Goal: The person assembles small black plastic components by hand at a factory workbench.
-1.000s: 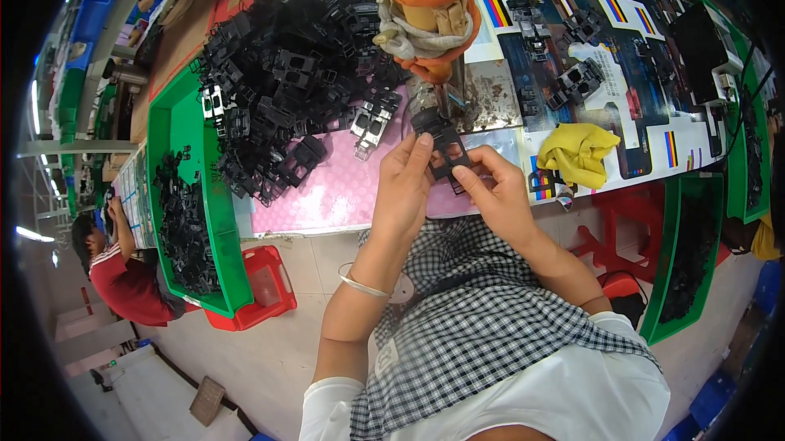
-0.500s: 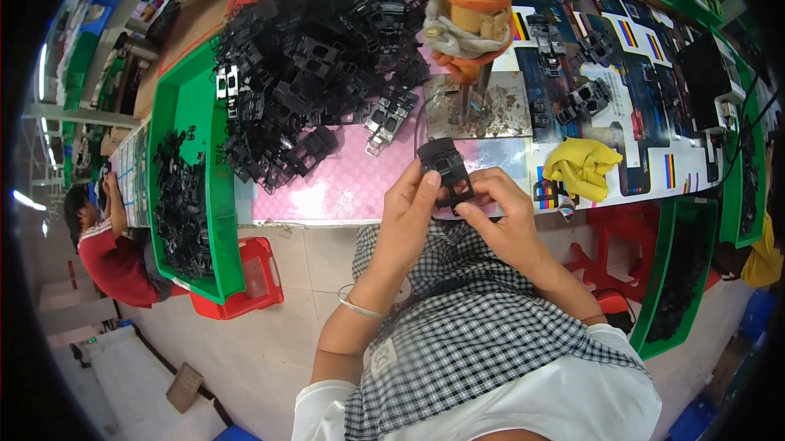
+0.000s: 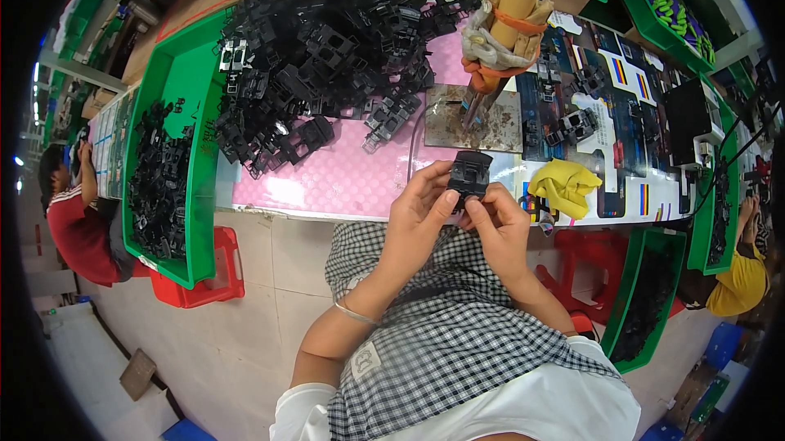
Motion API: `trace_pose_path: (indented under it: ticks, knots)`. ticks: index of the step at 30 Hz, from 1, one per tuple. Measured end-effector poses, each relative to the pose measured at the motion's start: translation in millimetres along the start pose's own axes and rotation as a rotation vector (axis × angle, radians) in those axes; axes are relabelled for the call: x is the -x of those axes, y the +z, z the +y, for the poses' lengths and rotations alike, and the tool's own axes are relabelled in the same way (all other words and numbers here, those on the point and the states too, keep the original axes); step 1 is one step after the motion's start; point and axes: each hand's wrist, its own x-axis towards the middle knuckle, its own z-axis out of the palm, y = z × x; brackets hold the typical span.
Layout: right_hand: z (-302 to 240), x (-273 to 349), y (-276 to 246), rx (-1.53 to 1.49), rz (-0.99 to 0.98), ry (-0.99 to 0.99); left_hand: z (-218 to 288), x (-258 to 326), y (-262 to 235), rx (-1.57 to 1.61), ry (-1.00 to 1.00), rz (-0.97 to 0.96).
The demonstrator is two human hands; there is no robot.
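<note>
A small black plastic frame part [image 3: 470, 173] is held upright just over the table's front edge. My left hand [image 3: 423, 216] grips its left side, thumb on the near face. From the right, my right hand [image 3: 500, 224] pinches its lower edge between thumb and fingers. Beyond the hands lies a worn metal plate [image 3: 446, 126]. A soldering iron [image 3: 484, 89] with a cloth-and-orange-wrapped handle points down onto that plate. Back left rises a big heap of similar black parts [image 3: 315, 65], some with silvery faces, on a pink dotted sheet [image 3: 302, 187].
A green bin [image 3: 196, 228] of black parts stands left on a red stool [image 3: 217, 277]. Right of my hands is a yellow cloth [image 3: 566, 187]; more parts [image 3: 572, 125] lie behind it. Another green bin [image 3: 625, 339] stands lower right. People sit at far left and far right.
The black part has turned more upright and sits slightly to the right. Both hands have closed in together at its lower end. The whole view has shifted a little.
</note>
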Motion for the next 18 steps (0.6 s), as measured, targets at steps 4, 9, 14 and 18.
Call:
trace_pose_path:
  ticks: [4,9,14,18]
  knots:
    - [7.7,-2.5,-15.1,0.207,-0.054,-0.042,-4.8,-7.9,-8.8,-0.007,-0.077,0.022]
    - [-5.7,-23.8,-20.1,0.078,0.114,-0.029,-0.2,-20.4,-11.6,-0.177,-0.066,-0.03]
    - [-4.3,-36.0,-17.3,0.011,0.049,0.001,-2.1,-32.1,-9.1,-0.251,-0.022,-0.047]
    - [-1.9,-42.3,-15.4,-0.036,0.054,0.013,-1.8,-40.3,-11.1,-0.189,-0.01,-0.048]
